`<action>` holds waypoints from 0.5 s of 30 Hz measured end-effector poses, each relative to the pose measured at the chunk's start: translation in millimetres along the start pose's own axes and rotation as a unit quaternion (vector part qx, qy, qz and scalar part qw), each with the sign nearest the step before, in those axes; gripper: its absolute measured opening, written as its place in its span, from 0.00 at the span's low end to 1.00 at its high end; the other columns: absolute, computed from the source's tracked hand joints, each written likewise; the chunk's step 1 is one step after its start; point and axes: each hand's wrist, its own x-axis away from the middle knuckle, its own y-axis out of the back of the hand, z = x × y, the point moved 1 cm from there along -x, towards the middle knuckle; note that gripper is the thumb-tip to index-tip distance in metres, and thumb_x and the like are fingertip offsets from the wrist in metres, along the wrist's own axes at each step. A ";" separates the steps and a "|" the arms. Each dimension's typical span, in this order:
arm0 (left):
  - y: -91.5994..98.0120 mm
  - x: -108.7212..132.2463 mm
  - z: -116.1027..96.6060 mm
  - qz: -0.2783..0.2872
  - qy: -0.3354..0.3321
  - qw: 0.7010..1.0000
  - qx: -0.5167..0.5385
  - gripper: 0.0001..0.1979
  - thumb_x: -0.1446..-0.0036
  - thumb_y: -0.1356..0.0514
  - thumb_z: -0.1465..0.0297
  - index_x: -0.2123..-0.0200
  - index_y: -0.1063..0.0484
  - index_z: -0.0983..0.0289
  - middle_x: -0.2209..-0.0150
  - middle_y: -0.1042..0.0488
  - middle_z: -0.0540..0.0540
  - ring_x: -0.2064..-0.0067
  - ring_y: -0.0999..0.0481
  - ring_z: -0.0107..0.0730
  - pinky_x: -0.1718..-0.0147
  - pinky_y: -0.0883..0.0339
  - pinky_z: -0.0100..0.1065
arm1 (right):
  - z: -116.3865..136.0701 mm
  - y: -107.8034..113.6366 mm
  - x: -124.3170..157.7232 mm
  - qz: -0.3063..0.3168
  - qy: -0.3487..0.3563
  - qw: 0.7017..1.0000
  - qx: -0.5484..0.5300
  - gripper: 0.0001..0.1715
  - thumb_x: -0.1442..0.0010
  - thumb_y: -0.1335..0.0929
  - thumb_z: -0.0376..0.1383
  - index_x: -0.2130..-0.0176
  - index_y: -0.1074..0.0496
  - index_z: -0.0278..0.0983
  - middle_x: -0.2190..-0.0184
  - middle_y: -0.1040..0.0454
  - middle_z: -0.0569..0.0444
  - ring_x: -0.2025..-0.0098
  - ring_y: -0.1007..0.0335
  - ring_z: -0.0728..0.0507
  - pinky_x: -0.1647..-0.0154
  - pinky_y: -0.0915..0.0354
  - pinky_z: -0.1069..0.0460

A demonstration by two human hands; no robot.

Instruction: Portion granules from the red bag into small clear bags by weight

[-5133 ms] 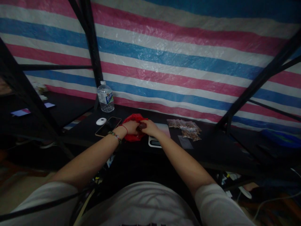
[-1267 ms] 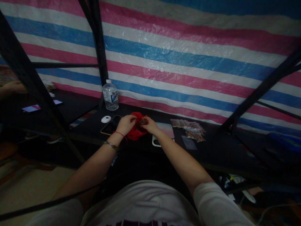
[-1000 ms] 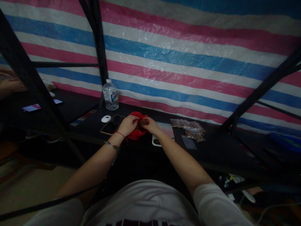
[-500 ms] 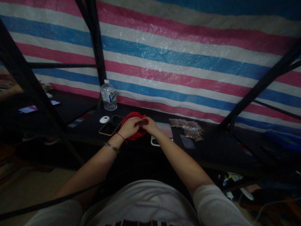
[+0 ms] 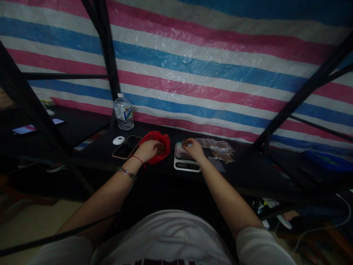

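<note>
A person seated at a black table (image 5: 248, 176) works in dim light before a pink, blue and white striped tarp (image 5: 220, 66). The left hand (image 5: 147, 150) rests in the mouth of a red bag (image 5: 154, 141) on the table, fingers curled over the brown pieces inside; whether they grip any cannot be told. The right hand (image 5: 193, 149) hovers over a white scale (image 5: 185, 162) just right of the bag, fingertips pinched on a small packet (image 5: 186, 142) of brown pieces held above the scale's platform. A cluster of filled clear packets (image 5: 220, 149) lies on the table just right of that hand, with one flat empty pouch (image 5: 217, 165) in front of them. Left of the bag sit a phone (image 5: 126, 146) and a small white oval object (image 5: 118, 140); a water bottle (image 5: 123, 112) stands behind them beside a black post (image 5: 103, 55).
</note>
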 end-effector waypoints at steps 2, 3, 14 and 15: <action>-1.2 0.6 3.0 0.048 0.013 0.998 -0.028 0.18 0.45 0.48 0.72 0.55 0.23 0.63 0.56 0.22 0.60 0.54 0.23 0.41 0.51 0.33 0.37 | -11.7 5.5 2.8 0.001 -0.012 0.999 0.049 0.17 0.50 0.28 0.37 0.59 0.27 0.36 0.59 0.23 0.49 0.55 0.27 0.42 0.50 0.37 0.48; -1.8 0.9 4.2 0.068 0.012 0.997 -0.038 0.17 0.46 0.48 0.72 0.56 0.23 0.62 0.56 0.21 0.59 0.55 0.23 0.41 0.52 0.32 0.37 | -15.8 6.7 4.3 0.005 -0.016 0.998 0.068 0.17 0.51 0.28 0.37 0.59 0.26 0.36 0.59 0.23 0.49 0.55 0.28 0.42 0.49 0.38 0.47; -8.0 -0.3 15.6 0.101 0.020 0.993 -0.051 0.16 0.47 0.47 0.68 0.62 0.20 0.59 0.60 0.20 0.58 0.62 0.23 0.38 0.60 0.32 0.34 | -54.0 59.2 22.2 0.023 -0.129 0.979 0.154 0.21 0.42 0.35 0.45 0.54 0.27 0.34 0.58 0.23 0.43 0.54 0.27 0.39 0.53 0.35 0.49; -8.9 -0.7 16.3 0.098 0.019 0.994 -0.050 0.16 0.48 0.47 0.69 0.62 0.20 0.59 0.61 0.20 0.58 0.62 0.23 0.38 0.59 0.32 0.34 | -59.4 65.0 26.4 0.056 -0.146 0.969 0.190 0.20 0.42 0.34 0.45 0.56 0.26 0.34 0.59 0.23 0.41 0.55 0.26 0.37 0.54 0.35 0.48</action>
